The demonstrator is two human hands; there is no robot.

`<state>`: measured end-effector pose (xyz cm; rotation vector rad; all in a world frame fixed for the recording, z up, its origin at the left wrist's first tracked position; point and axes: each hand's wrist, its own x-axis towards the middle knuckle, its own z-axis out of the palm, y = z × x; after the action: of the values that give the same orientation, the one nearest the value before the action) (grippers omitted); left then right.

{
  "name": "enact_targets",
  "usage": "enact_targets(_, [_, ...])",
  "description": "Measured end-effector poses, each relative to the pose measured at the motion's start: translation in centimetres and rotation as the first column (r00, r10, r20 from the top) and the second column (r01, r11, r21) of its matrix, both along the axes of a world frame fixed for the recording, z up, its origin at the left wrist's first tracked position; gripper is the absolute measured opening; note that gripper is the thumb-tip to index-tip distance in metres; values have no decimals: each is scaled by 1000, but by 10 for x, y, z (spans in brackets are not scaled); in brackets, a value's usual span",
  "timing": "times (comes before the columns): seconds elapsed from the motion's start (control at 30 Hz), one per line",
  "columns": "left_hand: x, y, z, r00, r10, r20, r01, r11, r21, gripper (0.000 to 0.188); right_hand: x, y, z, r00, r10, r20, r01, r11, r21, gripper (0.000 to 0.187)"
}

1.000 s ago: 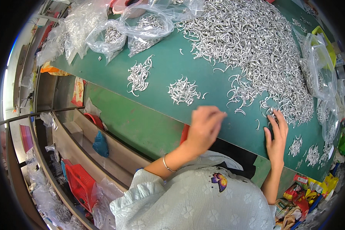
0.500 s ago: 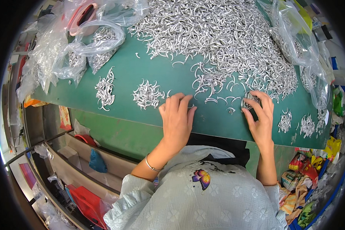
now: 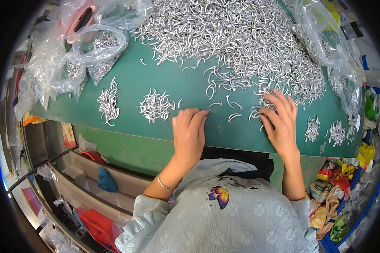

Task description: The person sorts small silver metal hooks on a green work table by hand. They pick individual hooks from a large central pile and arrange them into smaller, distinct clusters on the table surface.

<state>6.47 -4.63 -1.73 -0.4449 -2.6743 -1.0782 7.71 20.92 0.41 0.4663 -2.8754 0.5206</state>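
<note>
A broad heap of small, curved, silvery metal pieces (image 3: 228, 38) covers the far middle of a green tabletop. My left hand (image 3: 187, 135) is at the near edge with its fingers curled and thumb pressed in; whatever is between the fingertips is too small to make out. To its left lies a small pile of the same pieces (image 3: 155, 105). My right hand (image 3: 282, 126) arches over several pieces at the heap's near edge, fingers and thumb apart, fingertips at those pieces. Between the hands lie a few single curved pieces (image 3: 234, 117).
Another small pile (image 3: 109, 103) lies farther left, and small piles (image 3: 337, 133) lie at the right. Clear plastic bags (image 3: 107, 50) with metal pieces stand at the far left, beside a pink-rimmed object (image 3: 78, 21). Another bag (image 3: 321, 38) flanks the heap's right. Below left is a drawer (image 3: 118, 194).
My left hand's thumb and fingers have closed together. My right hand has shifted slightly left. The loose pieces between the hands are now fewer and more spread out. The whole view has shifted a little.
</note>
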Motion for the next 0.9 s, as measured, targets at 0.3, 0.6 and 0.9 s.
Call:
enact_targets(0.3, [1, -1, 2, 1000, -13, -12, 13, 1000, -2, 24, 8, 6, -10, 991, -128, -33, 128, 992, -6, 26])
enact_targets(0.6, [5, 2, 5, 997, 76, -17, -76, 997, 7, 42, -33, -56, -11, 998, -23, -54, 16, 991, -129, 21])
enact_targets(0.9, [8, -3, 2, 994, 96, 43, -94, 995, -46, 22, -20, -42, -13, 993, -97, -68, 88, 990, -114, 12])
